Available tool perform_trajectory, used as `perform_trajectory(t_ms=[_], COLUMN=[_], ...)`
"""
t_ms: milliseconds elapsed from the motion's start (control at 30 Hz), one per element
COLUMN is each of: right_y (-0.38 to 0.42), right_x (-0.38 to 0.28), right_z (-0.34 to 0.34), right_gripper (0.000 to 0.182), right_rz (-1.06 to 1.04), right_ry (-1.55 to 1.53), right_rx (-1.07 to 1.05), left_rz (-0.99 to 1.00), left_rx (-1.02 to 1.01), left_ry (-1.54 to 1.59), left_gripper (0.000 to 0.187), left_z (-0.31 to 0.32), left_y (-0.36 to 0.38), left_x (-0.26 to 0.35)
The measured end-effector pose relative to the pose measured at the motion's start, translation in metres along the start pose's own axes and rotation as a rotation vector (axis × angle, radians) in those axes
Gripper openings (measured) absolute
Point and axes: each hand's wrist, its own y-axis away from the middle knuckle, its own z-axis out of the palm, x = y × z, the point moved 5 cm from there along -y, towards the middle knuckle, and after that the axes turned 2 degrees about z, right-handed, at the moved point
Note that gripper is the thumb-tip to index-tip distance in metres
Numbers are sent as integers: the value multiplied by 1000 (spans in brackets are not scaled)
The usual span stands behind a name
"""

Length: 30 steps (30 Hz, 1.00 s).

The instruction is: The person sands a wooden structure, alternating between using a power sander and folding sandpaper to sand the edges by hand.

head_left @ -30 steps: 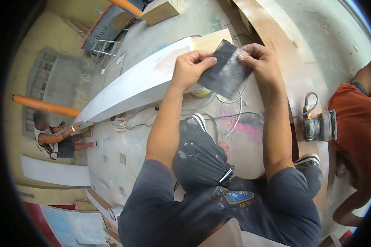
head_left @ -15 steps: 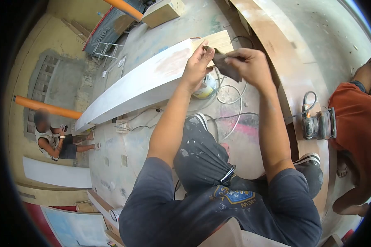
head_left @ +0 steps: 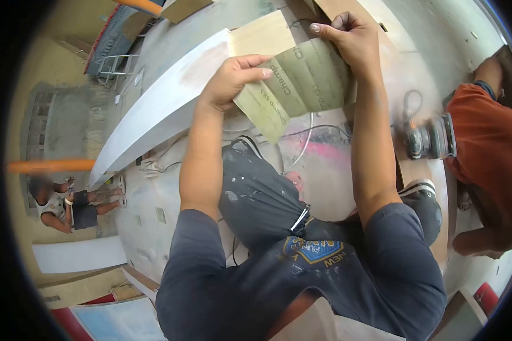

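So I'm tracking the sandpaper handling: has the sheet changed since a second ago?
Yes. The sandpaper sheet, earlier showing its dark grit side, is now unfolded between left hand and right hand, printed backing up, above the white board.

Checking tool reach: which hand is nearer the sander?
Right. The right hand grips the sandpaper edge on the sander side; the left hand holds the far edge.

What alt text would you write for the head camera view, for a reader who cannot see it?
Seen from above, a person's left hand and right hand hold a creased sheet of sandpaper spread open, printed back up, above a long white board. A power sander lies to the right, beside a person in orange.
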Motion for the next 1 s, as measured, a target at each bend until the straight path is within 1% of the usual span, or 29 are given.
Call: perform_trajectory(t_ms=[67, 100, 200, 233, 267, 333, 367, 467, 500, 600, 700, 767, 800, 867, 900, 1000], right_y=[3, 4, 15, 17, 17, 17, 18, 31, 32, 36, 44, 47, 48, 51, 51, 51], right_x=[2, 2, -6, -2, 1, 8, 7, -1, 4, 5, -2, -3, -4, -8, -9, -6], right_z=[0, 4, 31, 37, 40, 44, 46, 60, 65, 72, 78, 83, 84, 84, 84, 86], right_gripper=[25, 22, 11, 8, 10, 13, 14, 12, 12, 13, 11, 13, 15, 14, 14, 12], right_rz=[-98, -151, -656, -612, -550, -425, -426, -728, -674, -614, -639, -667, -682, -719, -737, -703], right_ry=[310, 461, 725, 733, 665, 526, 580, 787, 817, 942, 1041, 1095, 1121, 1111, 1106, 1162], right_rx=[67, 95, 65, -9, -49, -121, -149, -212, -261, -250, -170, -159, -154, -123, -107, -134], left_rz=[-76, -67, -17, 16, 47, 66, 77, 80, 78, 71, 56, 19, 41, 83, 72, 63], left_rx=[76, 96, 182, 217, 251, 383, 448, 468, 455, 427, 427, 433, 426, 412, 409, 412], left_ry=[-39, -73, -187, -232, -278, -457, -548, -597, -608, -645, -706, -768, -776, -791, -811, -889], left_gripper=[34, 32, 25, 24, 22, 20, 19, 18, 18, 17, 18, 18, 18, 19, 19, 19], left_z=[-3, -4, -11, -12, -15, -29, -33, -28, -27, -24, -22, -20, -21, -24, -24, -23], left_y=[-3, -6, -12, -13, -14, -18, -18, -15, -15, -15, -16, -14, -16, -18, -17, -18], left_x=[-1, -4, -11, -12, -12, -16, -15, -11, -9, -9, -8, -4, -6, -10, -10, -10])
